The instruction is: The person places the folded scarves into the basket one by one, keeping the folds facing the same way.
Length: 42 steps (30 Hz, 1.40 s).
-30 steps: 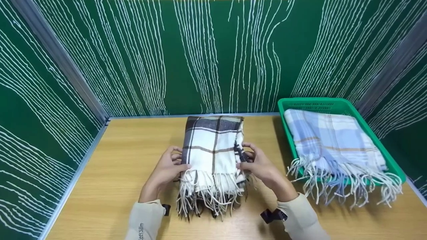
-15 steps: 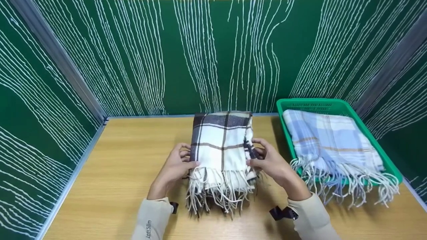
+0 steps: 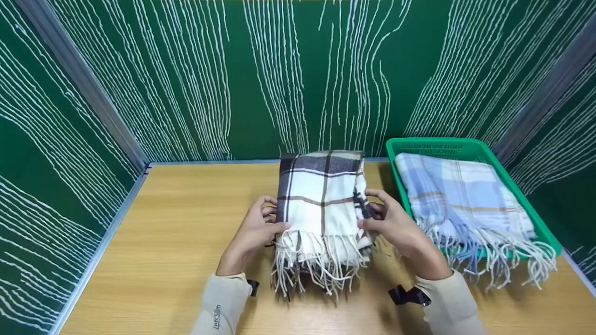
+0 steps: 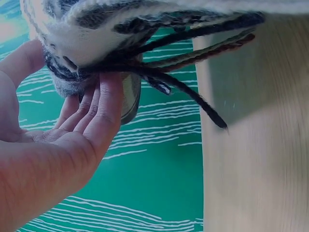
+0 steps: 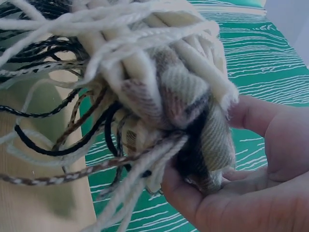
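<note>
A folded plaid scarf [image 3: 321, 200], white with dark grey and brown bands, is held up between both hands, its fringe hanging toward the near side. My left hand [image 3: 257, 228] grips its left edge, thumb on top and fingers underneath. On the opposite edge my right hand [image 3: 396, 228] grips the folded layers the same way. In the left wrist view the fingers [image 4: 104, 104] reach under the scarf, and dark fringe strands stick out over the table. The right wrist view shows the rolled layers of the scarf [image 5: 188, 92] between thumb and fingers.
To the right, a green plastic basket [image 3: 392, 158] holds a folded blue and white plaid scarf [image 3: 475, 190], whose fringe spills over the near rim. Green panels [image 3: 186, 70] with white wavy lines border the wooden table [image 3: 153, 242] at the back and sides.
Both hands have carried the dark plaid scarf to the right and slightly farther back, closer to the basket. Their grip looks the same.
</note>
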Each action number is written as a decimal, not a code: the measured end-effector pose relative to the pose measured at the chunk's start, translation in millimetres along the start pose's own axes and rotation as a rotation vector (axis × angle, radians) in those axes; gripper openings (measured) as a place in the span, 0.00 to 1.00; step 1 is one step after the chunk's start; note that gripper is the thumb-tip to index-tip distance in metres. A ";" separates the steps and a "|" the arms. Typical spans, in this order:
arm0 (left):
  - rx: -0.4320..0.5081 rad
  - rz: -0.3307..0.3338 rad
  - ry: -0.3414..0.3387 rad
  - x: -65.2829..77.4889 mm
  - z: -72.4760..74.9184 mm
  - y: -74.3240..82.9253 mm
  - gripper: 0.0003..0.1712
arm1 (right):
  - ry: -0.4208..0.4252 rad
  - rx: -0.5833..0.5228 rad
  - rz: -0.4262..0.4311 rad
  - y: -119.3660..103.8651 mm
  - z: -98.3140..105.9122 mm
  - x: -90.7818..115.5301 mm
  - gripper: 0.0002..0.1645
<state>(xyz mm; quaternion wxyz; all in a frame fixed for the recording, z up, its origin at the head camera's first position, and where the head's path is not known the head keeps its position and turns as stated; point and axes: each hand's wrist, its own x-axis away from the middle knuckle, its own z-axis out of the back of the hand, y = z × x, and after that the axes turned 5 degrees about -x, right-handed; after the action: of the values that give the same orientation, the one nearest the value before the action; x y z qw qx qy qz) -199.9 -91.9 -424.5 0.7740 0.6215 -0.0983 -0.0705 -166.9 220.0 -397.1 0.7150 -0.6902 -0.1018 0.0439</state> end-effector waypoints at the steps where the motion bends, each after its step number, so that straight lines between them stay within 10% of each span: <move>1: 0.003 0.000 -0.004 -0.4 -1.4 0.7 0.30 | 0.000 -0.001 0.000 -0.6 1.3 0.8 0.44; 42: 0.073 -0.157 -0.048 -14.4 -71.9 38.7 0.31 | 0.102 0.135 0.012 -35.4 79.4 34.9 0.50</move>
<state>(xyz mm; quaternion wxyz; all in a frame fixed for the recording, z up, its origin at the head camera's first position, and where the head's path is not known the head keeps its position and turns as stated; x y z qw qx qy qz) -197.2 -12.0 -402.7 0.7404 0.6532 -0.0705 -0.1421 -152.0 303.2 -356.8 0.7639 -0.6425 -0.0576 0.0197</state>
